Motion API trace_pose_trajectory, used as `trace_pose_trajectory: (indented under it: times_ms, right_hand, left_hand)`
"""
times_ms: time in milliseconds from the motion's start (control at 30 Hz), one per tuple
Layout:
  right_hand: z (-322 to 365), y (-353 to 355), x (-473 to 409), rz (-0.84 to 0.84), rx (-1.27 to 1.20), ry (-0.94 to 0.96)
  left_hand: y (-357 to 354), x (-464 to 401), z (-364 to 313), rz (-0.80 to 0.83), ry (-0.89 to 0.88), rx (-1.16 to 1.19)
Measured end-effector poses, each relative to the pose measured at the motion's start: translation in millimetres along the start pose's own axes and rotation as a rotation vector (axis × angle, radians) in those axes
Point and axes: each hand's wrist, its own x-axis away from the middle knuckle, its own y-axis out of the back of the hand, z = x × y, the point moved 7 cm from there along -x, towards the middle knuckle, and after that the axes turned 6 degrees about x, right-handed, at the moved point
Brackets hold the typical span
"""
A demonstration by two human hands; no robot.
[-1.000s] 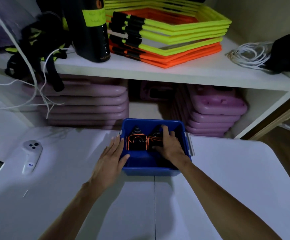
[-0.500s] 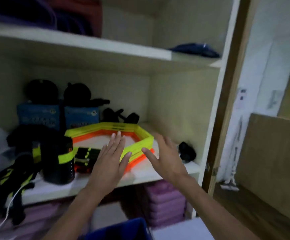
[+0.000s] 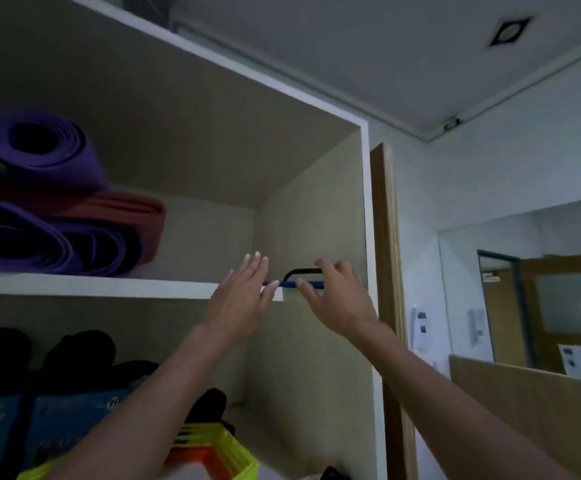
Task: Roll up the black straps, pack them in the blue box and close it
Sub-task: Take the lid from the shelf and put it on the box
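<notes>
Both of my hands are raised to the upper shelf (image 3: 91, 286) of a cupboard. A thin blue lid (image 3: 291, 284) with a black handle (image 3: 303, 273) lies on the right end of that shelf, seen edge-on. My left hand (image 3: 244, 297) is open, fingers spread, just left of the lid. My right hand (image 3: 337, 292) is open too, its fingers at the handle and partly hiding it; whether it touches the lid is unclear. The blue box and the black straps are out of view.
Rolled purple and red mats (image 3: 57, 216) fill the left of the upper shelf. Below are black bags (image 3: 74, 355), blue boxes (image 3: 50, 424) and yellow-orange frames (image 3: 213, 448). The cupboard's side wall (image 3: 368, 237) stands right of my hands.
My view has swung up from the blue box on the table to the upper shelf. Both hands have left the box and risen to the blue lid.
</notes>
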Motion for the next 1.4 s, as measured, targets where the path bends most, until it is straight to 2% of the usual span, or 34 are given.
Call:
trace_pose_trajectory:
  times_ms: [167,300,400,567,700,833,1033,1200,1400]
  right_hand:
    - [-17,-20,-58,0.064,0.083,-0.015]
    - [-37,-58,-84,0.159,0.093,0.047]
    - [-61,-80,-84,0.128,-0.016,0.119]
    - [-100,-101,-77,0.063,-0.180,0.268]
    - [-123,-111,-70,0.039,-0.213,0.350]
    - [-135,-120,-63,0.035,-0.278,0.391]
    - [-144,-117,-68,-0.003,-0.452,0.287]
    - [-137,-106,-82,-0.084,-0.386,0.114]
    - [-108,-107,-55,-0.087,-0.339,0.076]
  left_hand:
    - [-21,-63,5,0.059,0.010,-0.051]
    - [-41,-106,9,0.062,0.026,-0.070]
    - [-56,-129,20,0.059,0.059,-0.073]
    - [-83,-147,42,0.162,0.123,-0.101]
    - [-86,-162,51,0.113,0.139,-0.099]
    - [-94,-174,43,0.132,0.121,-0.224]
    - [-113,-163,31,0.050,0.037,-0.446]
    - [-106,-124,12,-0.081,-0.050,-0.439]
    - [-94,-46,10,-0.079,0.066,-0.385]
